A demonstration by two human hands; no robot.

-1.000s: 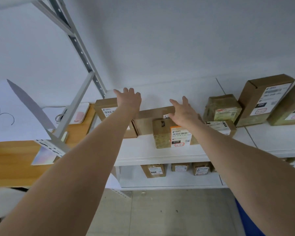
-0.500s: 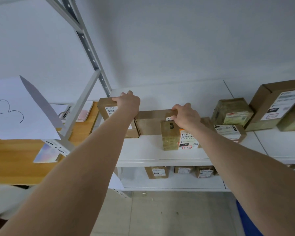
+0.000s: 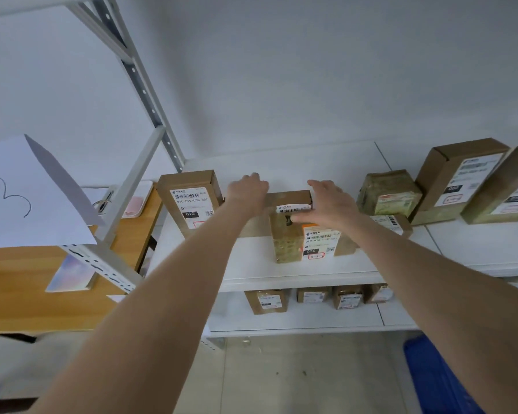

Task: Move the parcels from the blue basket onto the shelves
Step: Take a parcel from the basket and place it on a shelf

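Observation:
A long brown cardboard box (image 3: 287,198) lies on the white upper shelf (image 3: 251,264), behind a tape-wrapped parcel (image 3: 287,243) with an orange and white label. My left hand (image 3: 247,189) is curled over the box's left end and grips its far edge. My right hand (image 3: 326,201) lies over the box's right end with fingers straight and thumb pointing left. A corner of the blue basket (image 3: 440,377) shows at the bottom right; its inside is hidden.
A labelled box (image 3: 189,201) stands left of my hands. Right of them are a greenish taped parcel (image 3: 386,192), a flat box (image 3: 393,222) and two tall boxes (image 3: 458,177). Small parcels (image 3: 266,300) line the lower shelf. A shelf post (image 3: 144,94), paper sign (image 3: 27,192) and wooden desk (image 3: 27,288) are left.
My right hand's fingers have straightened from their curl on the brown box. My left hand has slid right, off the left box onto the brown box's end.

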